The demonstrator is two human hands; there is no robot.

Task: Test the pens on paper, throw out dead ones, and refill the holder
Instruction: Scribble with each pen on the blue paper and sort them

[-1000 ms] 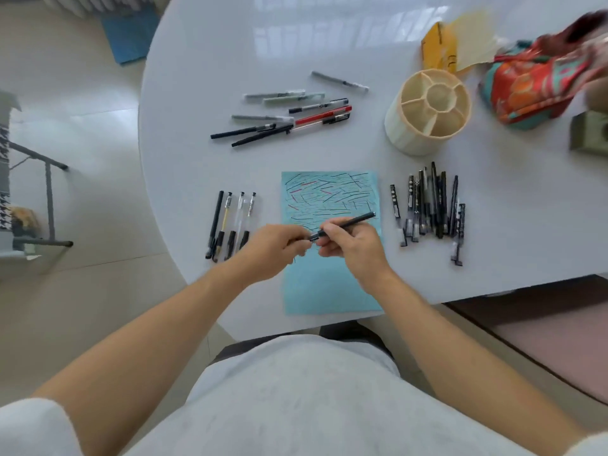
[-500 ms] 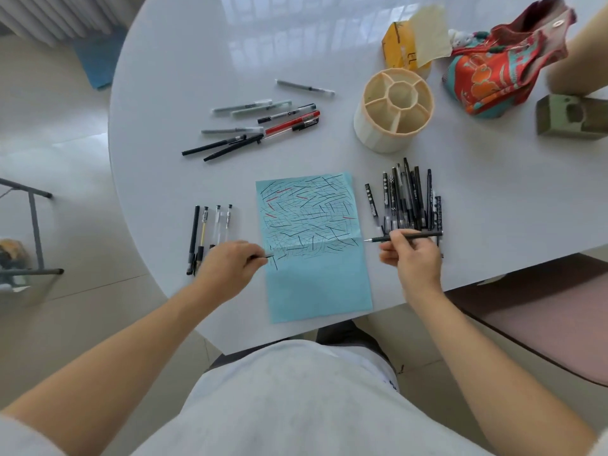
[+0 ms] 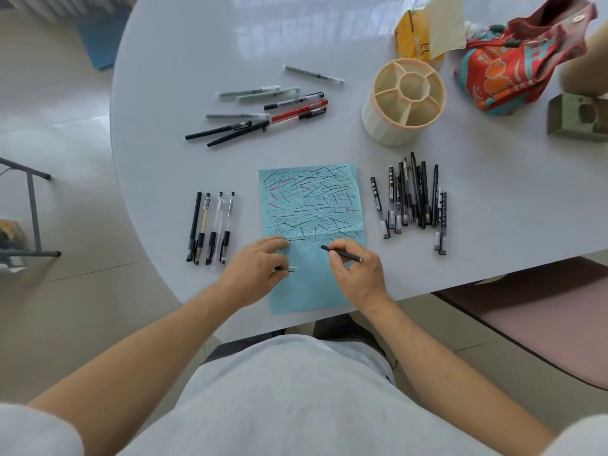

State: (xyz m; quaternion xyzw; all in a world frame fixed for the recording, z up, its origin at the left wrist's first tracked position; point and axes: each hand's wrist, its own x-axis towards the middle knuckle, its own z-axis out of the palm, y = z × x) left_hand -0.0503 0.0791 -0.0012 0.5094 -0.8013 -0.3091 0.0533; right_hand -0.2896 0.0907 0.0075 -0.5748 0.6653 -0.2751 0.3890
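Note:
A blue sheet of paper [image 3: 316,284] lies near the table's front edge, its upper half covered in black and red strokes. My right hand [image 3: 357,274] grips a thin black pen [image 3: 343,255] over the sheet, just below the scribbles. My left hand [image 3: 258,269] rests on the sheet's left edge and holds the pen cap [image 3: 289,268]. A cream compartmented pen holder [image 3: 406,102] stands empty behind the sheet. Pens lie in three groups: several to the left [image 3: 210,225], several to the right [image 3: 411,199], several at the back [image 3: 263,110].
The white round table [image 3: 184,166] drops off on the left to a tiled floor. At the back right are a yellow box [image 3: 411,41], a red patterned pouch [image 3: 523,57] and a green box [image 3: 575,118]. A pink chair seat [image 3: 533,327] is at the right.
My hands pulled apart, the cap going left and the pen right. The right hand then brought the pen back from the right pile onto the paper, and the left moved onto the sheet's edge.

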